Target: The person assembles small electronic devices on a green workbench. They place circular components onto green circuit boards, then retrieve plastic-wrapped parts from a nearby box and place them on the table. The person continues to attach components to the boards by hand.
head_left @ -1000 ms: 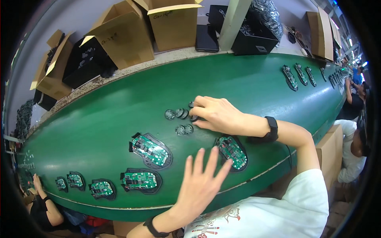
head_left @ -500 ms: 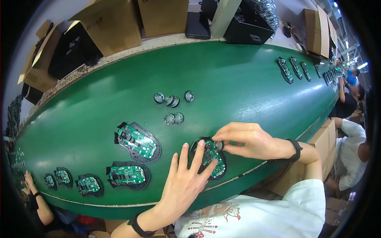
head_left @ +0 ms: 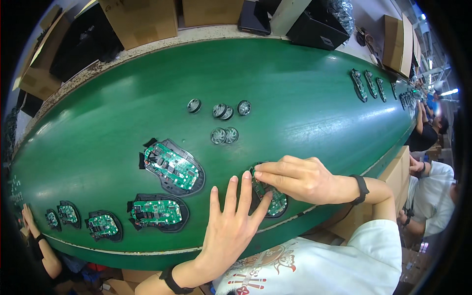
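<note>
Near the belt's front edge lies a mouse-shaped black shell with a green circuit board (head_left: 277, 202), partly hidden beneath my hands. My left hand (head_left: 233, 221) spreads its fingers along the shell's left side, the thumb reaching across the board. At the board's far end, my right hand (head_left: 309, 181) has its fingers pressed together; whatever sits under the fingertips is hidden. Two more shells with boards lie to the left, an upper one (head_left: 174, 167) and a lower one (head_left: 158, 212). Farther back are several small black-rimmed spoked wheels (head_left: 225, 135), some leaning together in pairs.
The green belt (head_left: 295, 98) curves across the view. Smaller-looking board units (head_left: 103, 225) line its left end, others (head_left: 359, 84) its far right. Cardboard boxes (head_left: 140, 22) and a black bin (head_left: 317, 29) stand along the back ledge. Co-workers sit at both ends, one person's hand (head_left: 30, 220) at left.
My right hand has moved left onto the board's far end; the small round wheel seen in its fingers is now out of sight. The view has shifted slightly. My left hand keeps its place.
</note>
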`<action>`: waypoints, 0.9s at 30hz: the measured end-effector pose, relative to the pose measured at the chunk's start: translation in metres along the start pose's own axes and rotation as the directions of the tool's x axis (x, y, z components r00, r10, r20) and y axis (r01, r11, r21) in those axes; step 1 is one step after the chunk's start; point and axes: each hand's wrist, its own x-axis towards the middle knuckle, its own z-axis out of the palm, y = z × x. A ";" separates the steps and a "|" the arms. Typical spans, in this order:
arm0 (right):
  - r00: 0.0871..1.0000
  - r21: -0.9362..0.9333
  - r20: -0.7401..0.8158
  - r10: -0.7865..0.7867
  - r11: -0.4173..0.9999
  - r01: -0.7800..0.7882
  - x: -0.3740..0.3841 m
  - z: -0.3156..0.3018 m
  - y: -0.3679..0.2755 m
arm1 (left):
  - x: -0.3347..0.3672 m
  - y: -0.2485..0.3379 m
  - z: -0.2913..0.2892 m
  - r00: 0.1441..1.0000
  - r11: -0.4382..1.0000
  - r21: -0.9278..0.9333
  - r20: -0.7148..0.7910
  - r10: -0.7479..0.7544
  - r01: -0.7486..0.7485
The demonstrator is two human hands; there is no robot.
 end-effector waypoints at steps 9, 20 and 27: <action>0.995 -0.094 -0.076 0.062 0.993 -0.069 0.001 -0.003 -0.003 | 0.007 -0.002 -0.008 1.000 1.000 -0.017 0.024 -0.001 0.002; 0.982 -0.040 0.161 0.102 0.994 -0.097 0.012 -0.013 -0.001 | 0.012 -0.005 -0.002 1.000 0.999 -0.033 0.010 0.021 -0.021; 1.000 -0.381 0.003 0.001 0.925 0.000 -0.020 0.007 -0.023 | 0.012 -0.008 0.002 0.999 0.997 -0.078 -0.022 0.023 -0.025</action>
